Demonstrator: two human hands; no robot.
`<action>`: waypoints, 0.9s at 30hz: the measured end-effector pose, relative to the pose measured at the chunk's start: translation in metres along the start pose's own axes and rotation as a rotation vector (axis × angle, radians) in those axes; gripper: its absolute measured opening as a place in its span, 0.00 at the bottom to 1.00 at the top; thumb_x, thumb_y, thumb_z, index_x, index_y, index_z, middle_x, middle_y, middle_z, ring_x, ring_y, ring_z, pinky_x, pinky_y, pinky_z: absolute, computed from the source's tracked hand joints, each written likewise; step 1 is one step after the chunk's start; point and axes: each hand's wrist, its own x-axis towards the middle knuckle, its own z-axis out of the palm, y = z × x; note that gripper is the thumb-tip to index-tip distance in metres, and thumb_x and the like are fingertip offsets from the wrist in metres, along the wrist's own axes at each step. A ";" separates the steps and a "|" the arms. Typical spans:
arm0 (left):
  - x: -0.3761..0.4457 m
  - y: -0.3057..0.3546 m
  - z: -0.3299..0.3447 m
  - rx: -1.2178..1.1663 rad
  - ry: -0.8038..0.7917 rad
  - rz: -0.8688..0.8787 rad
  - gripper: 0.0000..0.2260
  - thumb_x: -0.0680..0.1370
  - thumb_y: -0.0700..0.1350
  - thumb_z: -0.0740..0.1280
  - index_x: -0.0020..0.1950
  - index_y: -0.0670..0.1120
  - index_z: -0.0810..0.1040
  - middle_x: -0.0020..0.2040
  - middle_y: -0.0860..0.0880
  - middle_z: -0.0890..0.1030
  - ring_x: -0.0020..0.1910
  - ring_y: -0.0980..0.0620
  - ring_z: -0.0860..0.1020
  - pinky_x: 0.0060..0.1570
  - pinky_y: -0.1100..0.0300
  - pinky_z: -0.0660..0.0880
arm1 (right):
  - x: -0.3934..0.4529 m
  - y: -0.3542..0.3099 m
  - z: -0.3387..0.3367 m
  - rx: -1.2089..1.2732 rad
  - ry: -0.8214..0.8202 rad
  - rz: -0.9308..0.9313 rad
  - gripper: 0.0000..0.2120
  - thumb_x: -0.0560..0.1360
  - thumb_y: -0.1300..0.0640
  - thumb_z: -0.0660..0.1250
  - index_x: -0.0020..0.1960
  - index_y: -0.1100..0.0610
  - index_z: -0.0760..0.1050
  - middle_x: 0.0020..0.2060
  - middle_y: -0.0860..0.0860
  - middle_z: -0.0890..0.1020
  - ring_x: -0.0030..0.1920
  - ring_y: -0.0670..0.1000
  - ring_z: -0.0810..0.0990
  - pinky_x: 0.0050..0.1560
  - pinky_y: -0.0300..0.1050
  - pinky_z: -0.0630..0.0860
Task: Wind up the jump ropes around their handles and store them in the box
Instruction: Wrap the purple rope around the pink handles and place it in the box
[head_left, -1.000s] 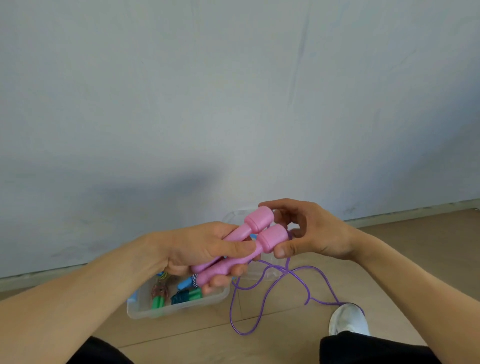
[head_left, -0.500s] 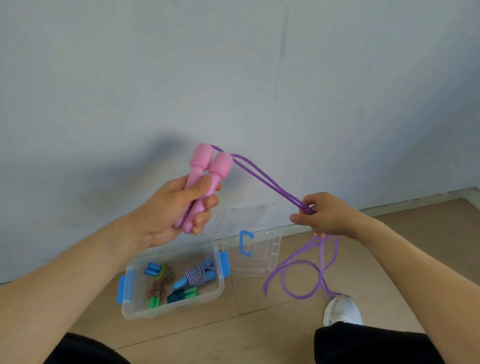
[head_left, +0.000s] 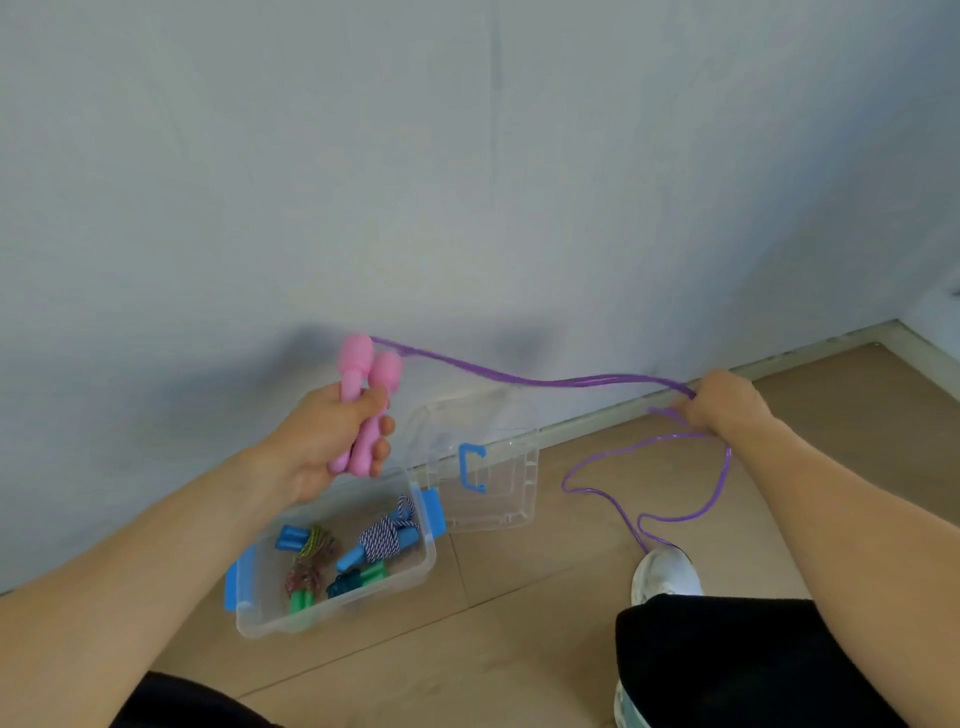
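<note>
Gripping both pink handles (head_left: 368, 395) side by side in our left hand (head_left: 332, 441), fingers curled round their shafts, we hold them upright above the clear plastic box (head_left: 332, 597). Our right hand (head_left: 724, 405) is out to the right, fingers closed round the doubled purple rope (head_left: 519, 378), which sags between the handle tops and that fist. Below the right hand the rest of the rope hangs in loose loops down to the wooden floor (head_left: 519, 649), near our white shoe (head_left: 665, 571). The box stands on the floor by the wall, holding several wound ropes with blue and green handles (head_left: 353, 558). Its clear lid (head_left: 483, 467), with a blue handle, lies just beside the box's right end.
</note>
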 end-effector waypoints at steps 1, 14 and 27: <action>0.001 -0.004 -0.003 0.070 -0.016 -0.076 0.09 0.82 0.45 0.64 0.56 0.41 0.72 0.35 0.45 0.75 0.24 0.51 0.73 0.21 0.60 0.72 | -0.002 -0.001 -0.004 0.050 0.033 -0.022 0.16 0.74 0.48 0.70 0.44 0.62 0.80 0.37 0.57 0.79 0.40 0.57 0.76 0.43 0.45 0.72; -0.025 -0.006 0.055 -0.255 0.030 0.106 0.04 0.76 0.39 0.71 0.44 0.40 0.78 0.31 0.47 0.78 0.30 0.52 0.76 0.31 0.61 0.76 | -0.129 -0.095 -0.039 -0.102 -0.941 -0.660 0.10 0.77 0.51 0.69 0.47 0.58 0.79 0.23 0.48 0.71 0.30 0.54 0.78 0.36 0.30 0.74; -0.056 -0.014 0.067 0.403 -0.331 0.229 0.06 0.79 0.38 0.68 0.42 0.38 0.75 0.29 0.47 0.80 0.23 0.48 0.72 0.26 0.60 0.72 | -0.149 -0.108 -0.028 0.038 -0.779 -0.763 0.09 0.72 0.49 0.73 0.43 0.55 0.83 0.31 0.46 0.84 0.35 0.44 0.80 0.43 0.38 0.71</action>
